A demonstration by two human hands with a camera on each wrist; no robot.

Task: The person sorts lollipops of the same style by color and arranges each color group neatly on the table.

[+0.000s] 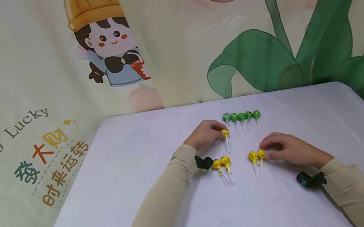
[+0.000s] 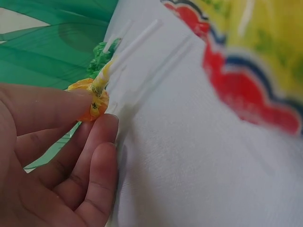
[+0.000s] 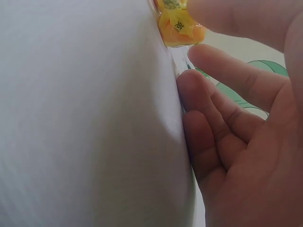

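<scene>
The left hand pinches a yellow lollipop in its fingers near five green lollipops, while the right hand, fingers parted, is beside two yellow lollipops.

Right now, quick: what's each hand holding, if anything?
Left hand: pinching a yellow lollipop.
Right hand: at the rightmost yellow lollipop; whether gripping it, I can't tell.

Grn lollies, ylw lollies on tbl
</scene>
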